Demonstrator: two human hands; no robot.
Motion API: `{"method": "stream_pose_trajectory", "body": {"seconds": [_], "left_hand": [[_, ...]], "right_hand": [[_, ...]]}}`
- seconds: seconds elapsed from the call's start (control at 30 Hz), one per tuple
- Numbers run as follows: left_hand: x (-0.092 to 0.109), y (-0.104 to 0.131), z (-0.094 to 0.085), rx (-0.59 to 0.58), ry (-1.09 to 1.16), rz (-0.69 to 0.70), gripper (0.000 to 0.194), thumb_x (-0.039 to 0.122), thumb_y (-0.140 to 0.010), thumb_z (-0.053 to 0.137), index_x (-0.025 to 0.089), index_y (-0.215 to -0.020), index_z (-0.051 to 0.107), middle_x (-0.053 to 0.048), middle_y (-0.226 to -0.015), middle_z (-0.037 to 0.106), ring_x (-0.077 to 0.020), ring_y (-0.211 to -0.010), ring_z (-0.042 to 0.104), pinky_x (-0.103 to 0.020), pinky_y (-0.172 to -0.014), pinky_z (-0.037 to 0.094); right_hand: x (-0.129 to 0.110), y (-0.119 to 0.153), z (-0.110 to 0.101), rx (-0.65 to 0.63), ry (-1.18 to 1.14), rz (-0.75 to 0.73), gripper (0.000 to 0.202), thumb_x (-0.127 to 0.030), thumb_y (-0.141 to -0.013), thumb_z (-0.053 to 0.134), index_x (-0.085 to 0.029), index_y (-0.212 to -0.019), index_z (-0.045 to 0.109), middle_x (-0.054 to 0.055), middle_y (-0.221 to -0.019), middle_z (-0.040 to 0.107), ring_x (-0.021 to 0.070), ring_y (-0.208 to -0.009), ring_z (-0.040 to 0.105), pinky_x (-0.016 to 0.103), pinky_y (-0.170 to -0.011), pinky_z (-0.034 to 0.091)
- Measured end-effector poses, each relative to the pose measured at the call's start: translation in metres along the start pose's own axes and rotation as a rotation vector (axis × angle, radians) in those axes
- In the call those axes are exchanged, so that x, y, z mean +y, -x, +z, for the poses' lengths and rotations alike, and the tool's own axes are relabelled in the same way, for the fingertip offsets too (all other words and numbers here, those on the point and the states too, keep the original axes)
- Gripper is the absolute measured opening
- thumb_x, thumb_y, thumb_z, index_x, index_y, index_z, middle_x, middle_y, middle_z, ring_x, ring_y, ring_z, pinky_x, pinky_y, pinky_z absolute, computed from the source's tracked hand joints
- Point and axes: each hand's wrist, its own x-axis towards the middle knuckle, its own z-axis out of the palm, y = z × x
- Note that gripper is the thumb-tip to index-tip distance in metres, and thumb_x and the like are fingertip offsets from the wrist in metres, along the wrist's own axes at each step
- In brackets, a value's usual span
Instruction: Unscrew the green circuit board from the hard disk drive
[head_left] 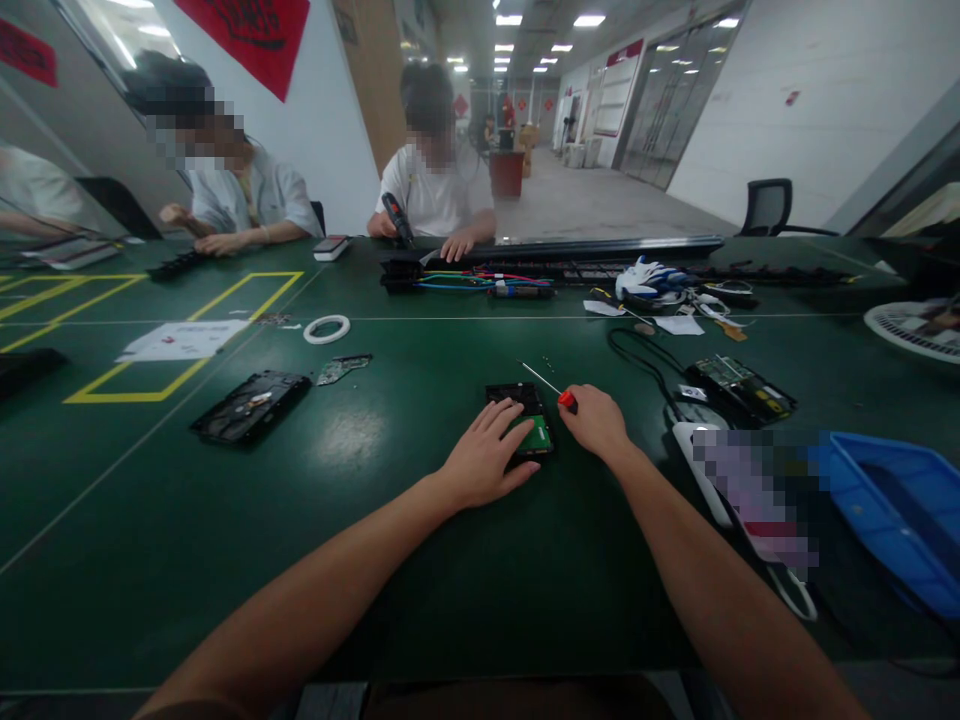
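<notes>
Black case (533, 401) partly under left hand (486, 456)

I see a red-handled screwdriver (568, 401), a black case (531, 397), its green board (535, 437), a green table (150, 530) with yellow lines (124, 397).

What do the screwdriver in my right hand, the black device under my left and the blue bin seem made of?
Screwdriver: shaft probably metal, thin and bright; handle probably plastic, evenly red.
Black device: dark casing, metal or plastic, too dim to tell; its green board looks like coated circuit board, flat and green.
Blue bin: likely molded plastic, faintly glossy, solid-colored.
</notes>
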Motion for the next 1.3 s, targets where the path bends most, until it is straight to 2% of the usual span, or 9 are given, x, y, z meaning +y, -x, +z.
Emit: {"method": "stream_pose_trajectory", "body": {"seconds": [0.2,0.5,0.73,0.9,1.0,1.2,1.3], "left_hand": [[-0.001,0.005,0.000,0.033,0.021,0.057,0.043,0.042,-0.110,0.058,0.023,-0.149,0.062,-0.013,-0.157,0.060,-0.0316,-0.151,0.051,-0.056,-0.127,0.044],[-0.006,0.004,0.008,0.108,0.038,0.079,0.035,0.035,-0.108,0.062,0.022,-0.140,0.068,-0.013,-0.149,0.064,-0.0321,-0.143,0.057,-0.056,-0.121,0.050],[-0.010,0.006,0.009,0.147,0.119,0.015,0.048,0.039,-0.099,0.074,0.025,-0.145,0.063,-0.013,-0.147,0.063,-0.0347,-0.141,0.057,-0.059,-0.119,0.049],[-0.012,0.005,0.002,0.225,0.207,-0.167,0.071,0.052,-0.091,0.082,0.021,-0.149,0.056,-0.015,-0.146,0.062,-0.0358,-0.139,0.056,-0.058,-0.118,0.050],[-0.013,0.005,0.001,0.213,0.226,-0.230,0.076,0.056,-0.089,0.084,0.020,-0.149,0.055,-0.015,-0.147,0.061,-0.0361,-0.140,0.054,-0.059,-0.118,0.050],[-0.011,0.007,0.004,0.160,0.154,-0.128,0.059,0.053,-0.093,0.080,0.026,-0.143,0.064,-0.013,-0.152,0.059,-0.0383,-0.147,0.049,-0.062,-0.121,0.045],[-0.016,0.007,0.004,0.116,0.115,-0.109,0.070,0.059,-0.093,0.078,0.025,-0.152,0.059,-0.014,-0.161,0.054,-0.0393,-0.154,0.043,-0.062,-0.127,0.038]], "right_hand": [[-0.002,0.003,-0.002,0.001,-0.008,-0.004,0.014,-0.030,-0.102,0.060,-0.022,-0.102,0.072,0.007,-0.109,0.072,0.0212,-0.091,0.067,0.032,-0.073,0.043],[-0.003,0.004,0.000,0.008,-0.008,0.027,0.013,-0.030,-0.099,0.061,-0.021,-0.103,0.071,0.007,-0.109,0.073,0.0224,-0.091,0.067,0.033,-0.072,0.043],[-0.005,0.005,-0.003,0.001,-0.012,0.030,0.014,-0.030,-0.100,0.060,-0.021,-0.104,0.071,0.008,-0.109,0.072,0.0226,-0.090,0.067,0.033,-0.070,0.042],[-0.006,0.006,-0.003,-0.008,-0.010,0.023,0.015,-0.031,-0.101,0.060,-0.022,-0.106,0.071,0.008,-0.112,0.071,0.0222,-0.091,0.067,0.032,-0.070,0.041],[-0.007,0.007,-0.003,-0.012,-0.010,0.018,0.015,-0.030,-0.102,0.060,-0.022,-0.107,0.071,0.008,-0.113,0.071,0.0221,-0.092,0.068,0.032,-0.070,0.042],[-0.007,0.007,-0.003,-0.012,-0.007,0.014,0.015,-0.030,-0.103,0.060,-0.022,-0.107,0.071,0.008,-0.114,0.071,0.0224,-0.091,0.068,0.032,-0.069,0.042],[-0.007,0.006,-0.002,-0.013,-0.001,0.010,0.015,-0.029,-0.103,0.059,-0.022,-0.109,0.071,0.008,-0.115,0.071,0.0217,-0.091,0.068,0.031,-0.069,0.042]]}}
